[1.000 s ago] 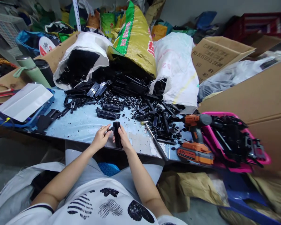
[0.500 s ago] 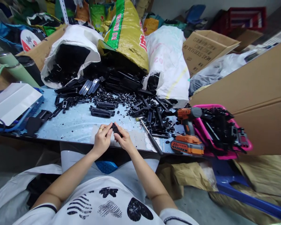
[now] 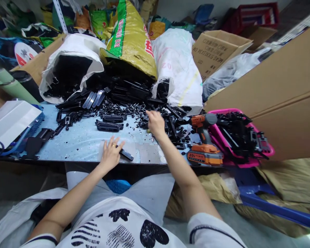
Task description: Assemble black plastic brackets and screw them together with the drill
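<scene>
My left hand [image 3: 111, 151] lies low over the front of the table, fingers spread. From beneath its thumb side sticks out a long black plastic piece [image 3: 126, 154] with a glossy surface, resting on a grey plate; its other end is hidden under the hand. My right hand [image 3: 156, 123] reaches forward to the edge of a heap of small metal pins and black bits [image 3: 134, 109]. Its fingers are bent together at the heap, and whatever they pinch is too small to make out. The hammer's head [image 3: 148, 131] shows beside the right wrist; the forearm covers its handle.
Two assembled black pieces [image 3: 110, 126] lie mid-table. An orange cordless drill [image 3: 205, 153] stands at the right, beside a pink basket [image 3: 270, 150] of black parts. Behind are a white sack [image 3: 74, 43], a yellow sack [image 3: 134, 41] and another white sack [image 3: 181, 65].
My hands have separated. The left has lowered to the table over the black piece, its fingers spreading; the right has moved forward and right to the small parts. The view has shifted slightly.
</scene>
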Demonstrator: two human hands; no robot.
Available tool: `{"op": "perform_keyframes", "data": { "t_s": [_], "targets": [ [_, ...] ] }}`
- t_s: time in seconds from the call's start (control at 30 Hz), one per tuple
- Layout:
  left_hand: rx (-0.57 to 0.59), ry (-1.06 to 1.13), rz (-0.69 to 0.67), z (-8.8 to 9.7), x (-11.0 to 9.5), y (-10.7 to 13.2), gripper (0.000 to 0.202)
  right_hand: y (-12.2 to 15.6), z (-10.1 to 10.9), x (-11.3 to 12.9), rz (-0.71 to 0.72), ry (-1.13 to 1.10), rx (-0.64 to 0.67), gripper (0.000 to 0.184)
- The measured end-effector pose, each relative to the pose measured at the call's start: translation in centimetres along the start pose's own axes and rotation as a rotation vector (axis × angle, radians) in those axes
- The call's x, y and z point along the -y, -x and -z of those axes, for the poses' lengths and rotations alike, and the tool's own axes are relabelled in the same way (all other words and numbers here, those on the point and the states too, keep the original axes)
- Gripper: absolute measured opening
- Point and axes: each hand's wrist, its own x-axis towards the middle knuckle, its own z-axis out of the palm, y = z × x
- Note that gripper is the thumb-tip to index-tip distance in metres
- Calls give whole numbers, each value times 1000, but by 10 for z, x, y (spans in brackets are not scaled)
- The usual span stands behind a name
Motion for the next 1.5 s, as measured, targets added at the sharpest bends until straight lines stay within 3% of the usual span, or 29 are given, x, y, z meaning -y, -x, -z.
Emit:
{"op": "perform_keyframes", "data": {
  "t_s": [0.07,0.1,0.17,0.23,0.3,0.4,0.53,0.6,0.7,0.8,0.9,1.03,1.2,1.3,1.4,1.5],
  "targets": [
    [213,-67,-239,5,0,-14,53,-42,7,-44,99,208,106,43],
    [296,-84,-305,7,1,-20,51,-59,10,-63,152,265,225,44],
    [370,-122,-313,11,2,-29,46,-83,14,-90,204,329,473,48],
    [354,-162,-234,11,5,-32,43,-89,19,-99,258,329,546,46],
    [326,-185,-138,8,9,-30,40,-76,24,-88,361,275,424,36],
    [309,-139,-76,1,16,-25,38,-25,32,-44,531,138,278,32],
    [309,-4,-153,-5,17,-27,38,63,26,11,705,64,473,41],
    [346,30,-181,-5,14,-32,38,97,13,24,677,78,532,44],
    [388,37,-192,-3,5,-39,43,123,-8,27,535,85,557,46],
    [380,36,-193,-2,-1,-41,58,129,-11,29,423,96,542,47],
    [323,51,-198,-3,-1,-37,67,129,0,38,399,139,468,48],
    [212,101,-237,-4,4,-31,51,126,17,50,405,171,423,44],
    [155,139,-290,-5,8,-29,40,120,24,56,419,173,408,40],
    [186,138,-285,-4,7,-29,42,120,21,51,442,156,410,41],
    [297,125,-283,-2,4,-34,50,119,16,38,492,124,435,45],
    [346,108,-360,-5,2,-61,55,104,13,25,503,68,466,47]
  ]
}}
